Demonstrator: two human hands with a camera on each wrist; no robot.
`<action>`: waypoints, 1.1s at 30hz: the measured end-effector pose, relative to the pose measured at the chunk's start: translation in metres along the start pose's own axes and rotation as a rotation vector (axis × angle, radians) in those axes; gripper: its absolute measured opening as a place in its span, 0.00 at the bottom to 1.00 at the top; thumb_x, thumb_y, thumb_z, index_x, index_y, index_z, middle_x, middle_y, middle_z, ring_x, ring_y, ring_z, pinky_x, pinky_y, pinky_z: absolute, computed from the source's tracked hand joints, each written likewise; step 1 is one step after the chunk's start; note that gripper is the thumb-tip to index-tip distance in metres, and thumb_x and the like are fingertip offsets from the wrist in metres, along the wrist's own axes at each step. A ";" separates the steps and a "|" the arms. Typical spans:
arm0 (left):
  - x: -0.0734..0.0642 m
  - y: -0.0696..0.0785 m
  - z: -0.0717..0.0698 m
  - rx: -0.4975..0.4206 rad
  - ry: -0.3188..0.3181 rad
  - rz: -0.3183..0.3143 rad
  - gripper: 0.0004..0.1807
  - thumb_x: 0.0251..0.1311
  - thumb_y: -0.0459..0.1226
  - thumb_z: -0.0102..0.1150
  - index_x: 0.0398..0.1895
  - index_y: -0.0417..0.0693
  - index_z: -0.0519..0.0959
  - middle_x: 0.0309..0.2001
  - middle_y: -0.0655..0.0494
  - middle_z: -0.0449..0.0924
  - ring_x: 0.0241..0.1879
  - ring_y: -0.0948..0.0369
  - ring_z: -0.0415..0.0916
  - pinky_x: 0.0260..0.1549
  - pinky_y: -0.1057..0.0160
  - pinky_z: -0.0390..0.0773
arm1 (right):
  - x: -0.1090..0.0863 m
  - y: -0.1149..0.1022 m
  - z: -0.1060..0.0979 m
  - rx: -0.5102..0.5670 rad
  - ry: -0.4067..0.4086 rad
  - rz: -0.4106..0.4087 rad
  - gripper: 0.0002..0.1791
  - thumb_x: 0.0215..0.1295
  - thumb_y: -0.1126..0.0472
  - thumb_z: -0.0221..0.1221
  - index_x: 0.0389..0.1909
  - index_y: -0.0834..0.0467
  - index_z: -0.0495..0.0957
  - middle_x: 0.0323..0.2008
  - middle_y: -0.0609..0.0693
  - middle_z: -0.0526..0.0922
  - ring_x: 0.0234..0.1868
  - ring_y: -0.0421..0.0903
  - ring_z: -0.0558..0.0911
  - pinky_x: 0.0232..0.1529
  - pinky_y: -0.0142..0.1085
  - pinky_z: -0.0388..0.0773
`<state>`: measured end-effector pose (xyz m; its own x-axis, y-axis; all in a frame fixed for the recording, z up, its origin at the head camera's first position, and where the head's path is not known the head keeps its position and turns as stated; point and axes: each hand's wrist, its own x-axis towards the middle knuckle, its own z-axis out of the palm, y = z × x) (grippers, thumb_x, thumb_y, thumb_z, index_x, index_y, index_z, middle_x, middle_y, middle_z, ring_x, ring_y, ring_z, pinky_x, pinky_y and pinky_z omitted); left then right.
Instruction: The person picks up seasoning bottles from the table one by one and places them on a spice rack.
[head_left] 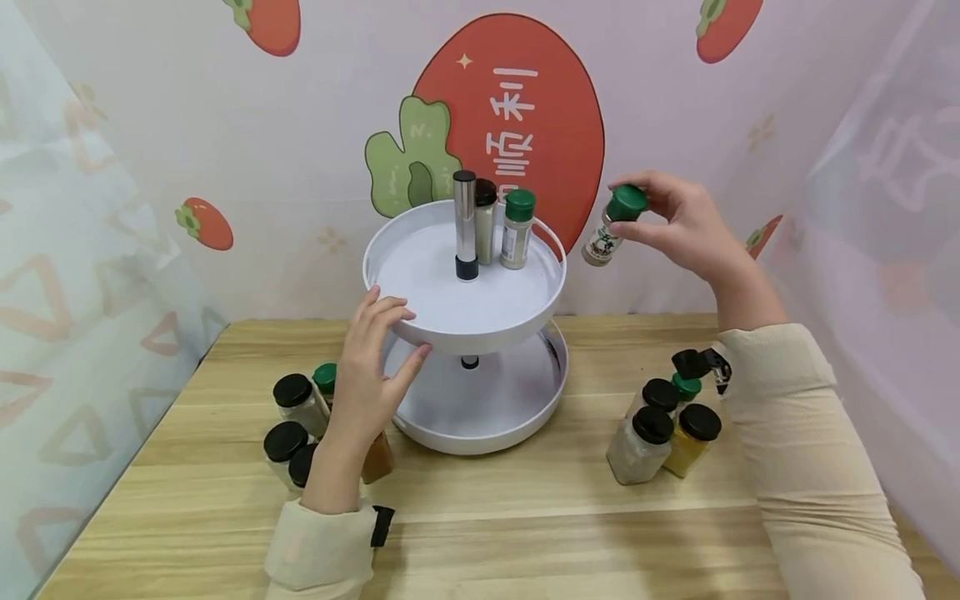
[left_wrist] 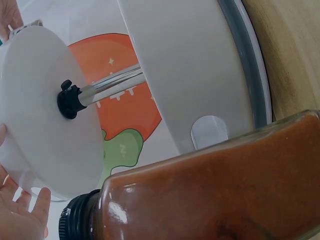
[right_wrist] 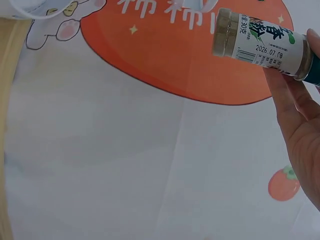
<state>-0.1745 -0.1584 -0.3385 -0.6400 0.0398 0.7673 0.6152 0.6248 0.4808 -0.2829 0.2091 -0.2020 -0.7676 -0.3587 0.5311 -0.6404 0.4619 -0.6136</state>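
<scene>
My right hand (head_left: 686,221) pinches a spice jar (head_left: 602,242) by its green cap, in the air to the right of the two-tier turntable. The jar tilts, and its printed label shows in the right wrist view. With fingers spread, my left hand (head_left: 371,358) touches the near left rim of the upper white tray (head_left: 480,340). On that tray, behind the chrome post (head_left: 465,221), stand a green-capped jar (head_left: 516,237) and a black-capped jar (head_left: 485,229). The lower white tray (head_left: 480,442) bears no jars in view.
On the wooden table (head_left: 525,533), several jars stand left, among them a black-capped jar (head_left: 302,400) and a jar of reddish-brown powder (left_wrist: 215,185), partly hidden by my left arm. Several more, including a yellow-filled jar (head_left: 690,442), stand right. A printed cloth (head_left: 315,100) hangs behind.
</scene>
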 end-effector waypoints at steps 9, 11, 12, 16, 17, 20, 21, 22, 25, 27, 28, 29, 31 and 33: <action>0.000 -0.002 0.001 0.004 0.005 0.004 0.23 0.55 0.32 0.71 0.54 0.42 0.75 0.62 0.47 0.74 0.76 0.48 0.54 0.77 0.44 0.55 | 0.017 -0.010 0.010 0.051 -0.012 0.001 0.23 0.61 0.65 0.67 0.58 0.55 0.79 0.49 0.41 0.80 0.48 0.37 0.81 0.52 0.18 0.77; 0.000 -0.002 0.001 0.006 0.008 0.007 0.23 0.55 0.32 0.71 0.54 0.41 0.75 0.62 0.47 0.74 0.76 0.48 0.54 0.77 0.44 0.55 | 0.020 -0.012 0.013 0.067 -0.015 0.004 0.23 0.62 0.65 0.67 0.58 0.55 0.78 0.50 0.42 0.80 0.49 0.38 0.81 0.52 0.19 0.78; 0.000 -0.002 0.001 0.006 0.009 0.009 0.23 0.55 0.32 0.71 0.54 0.41 0.75 0.62 0.47 0.74 0.76 0.48 0.55 0.77 0.45 0.55 | 0.021 -0.012 0.015 0.070 -0.017 0.005 0.23 0.62 0.65 0.67 0.58 0.54 0.78 0.50 0.43 0.80 0.49 0.38 0.81 0.52 0.19 0.78; 0.001 -0.002 0.002 0.001 0.015 0.014 0.23 0.55 0.31 0.71 0.53 0.41 0.75 0.61 0.46 0.75 0.76 0.47 0.55 0.77 0.45 0.55 | 0.025 -0.011 0.021 0.091 -0.027 0.014 0.22 0.62 0.65 0.67 0.58 0.54 0.78 0.51 0.44 0.79 0.49 0.40 0.81 0.51 0.20 0.79; 0.001 -0.002 0.002 0.000 0.015 0.014 0.23 0.55 0.31 0.71 0.53 0.41 0.76 0.61 0.46 0.75 0.76 0.47 0.55 0.77 0.45 0.55 | 0.026 -0.011 0.022 0.095 -0.029 0.017 0.22 0.62 0.65 0.67 0.58 0.54 0.78 0.50 0.44 0.79 0.49 0.40 0.81 0.51 0.20 0.79; 0.000 -0.003 0.003 -0.002 0.014 0.015 0.23 0.55 0.32 0.71 0.53 0.41 0.76 0.61 0.46 0.75 0.76 0.46 0.56 0.77 0.45 0.55 | 0.028 -0.009 0.025 0.112 -0.038 0.030 0.22 0.62 0.65 0.66 0.58 0.54 0.78 0.51 0.44 0.78 0.48 0.41 0.81 0.49 0.20 0.80; 0.000 -0.003 0.003 0.000 0.013 0.015 0.23 0.55 0.32 0.71 0.53 0.41 0.76 0.61 0.46 0.75 0.75 0.46 0.56 0.77 0.45 0.55 | 0.029 -0.009 0.026 0.115 -0.042 0.033 0.22 0.62 0.65 0.66 0.58 0.54 0.78 0.51 0.45 0.79 0.48 0.41 0.81 0.48 0.21 0.80; 0.000 -0.003 0.003 0.001 0.014 0.015 0.23 0.55 0.32 0.71 0.53 0.41 0.76 0.61 0.46 0.75 0.76 0.46 0.56 0.77 0.46 0.55 | 0.030 -0.009 0.026 0.116 -0.045 0.035 0.22 0.63 0.65 0.66 0.58 0.54 0.78 0.51 0.45 0.79 0.48 0.41 0.81 0.48 0.21 0.80; 0.000 -0.003 0.004 0.001 0.015 0.017 0.23 0.55 0.31 0.71 0.53 0.41 0.76 0.61 0.46 0.75 0.75 0.46 0.56 0.77 0.46 0.55 | 0.032 -0.011 0.028 0.113 -0.054 0.041 0.23 0.62 0.63 0.67 0.59 0.52 0.78 0.51 0.45 0.79 0.49 0.41 0.81 0.48 0.21 0.80; 0.000 -0.004 0.004 0.001 0.016 0.020 0.23 0.55 0.31 0.71 0.53 0.41 0.76 0.61 0.46 0.75 0.75 0.46 0.56 0.77 0.46 0.56 | 0.034 -0.012 0.030 0.112 -0.060 0.038 0.23 0.62 0.63 0.67 0.59 0.52 0.78 0.51 0.46 0.79 0.48 0.41 0.81 0.48 0.21 0.80; 0.000 -0.004 0.004 0.002 0.016 0.020 0.23 0.55 0.31 0.71 0.54 0.41 0.75 0.61 0.46 0.75 0.76 0.47 0.56 0.77 0.46 0.56 | 0.035 -0.012 0.031 0.114 -0.062 0.035 0.23 0.62 0.63 0.67 0.58 0.52 0.78 0.51 0.45 0.79 0.48 0.41 0.81 0.49 0.21 0.80; 0.000 -0.004 0.004 0.002 0.015 0.020 0.23 0.55 0.32 0.71 0.54 0.41 0.75 0.61 0.46 0.74 0.76 0.47 0.55 0.77 0.46 0.56 | 0.035 -0.012 0.032 0.120 -0.063 0.033 0.23 0.62 0.63 0.67 0.58 0.53 0.78 0.50 0.46 0.79 0.48 0.41 0.82 0.49 0.21 0.80; 0.001 -0.004 0.003 0.003 0.013 0.018 0.23 0.56 0.32 0.71 0.54 0.41 0.75 0.61 0.46 0.74 0.76 0.47 0.55 0.77 0.46 0.56 | 0.037 -0.012 0.035 0.116 -0.066 0.024 0.22 0.62 0.64 0.67 0.58 0.54 0.78 0.49 0.46 0.79 0.47 0.42 0.82 0.48 0.22 0.81; 0.001 -0.004 0.003 0.004 0.011 0.013 0.23 0.56 0.32 0.71 0.54 0.41 0.75 0.62 0.46 0.74 0.76 0.47 0.55 0.77 0.46 0.55 | 0.037 -0.012 0.038 0.097 -0.072 0.019 0.22 0.62 0.64 0.67 0.58 0.55 0.78 0.47 0.45 0.79 0.46 0.42 0.82 0.48 0.22 0.80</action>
<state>-0.1788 -0.1584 -0.3411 -0.6267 0.0398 0.7782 0.6219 0.6273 0.4688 -0.3046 0.1595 -0.1965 -0.7773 -0.4093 0.4778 -0.6224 0.3896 -0.6788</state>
